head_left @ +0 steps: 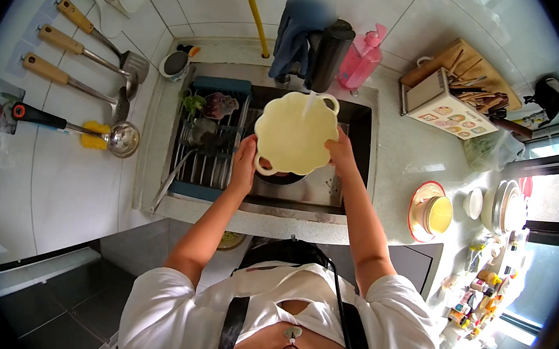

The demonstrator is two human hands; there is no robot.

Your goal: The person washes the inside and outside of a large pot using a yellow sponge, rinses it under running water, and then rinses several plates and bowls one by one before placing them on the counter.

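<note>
A pale yellow bowl [296,133] with a scalloped rim and two small loop handles is held tilted over the sink [331,192]. My left hand [245,161] grips its left edge close to the lower handle. On the right edge, my right hand [341,152] is closed on the rim, fingers partly hidden beneath. A thin stream of water [309,104] runs into the bowl from the dark tap [326,55] above. Below the bowl shows part of a dark round pan [286,179] in the basin; the bowl hides most of it.
A drying rack [208,191] spans the sink's left side. Behind the sink stands a pink pump bottle [359,65]. To the right are a utensil holder [441,109], a yellow cup [438,215] on a red-rimmed plate [415,223], and stacked dishes [506,206]. A ladle [123,139] hangs left.
</note>
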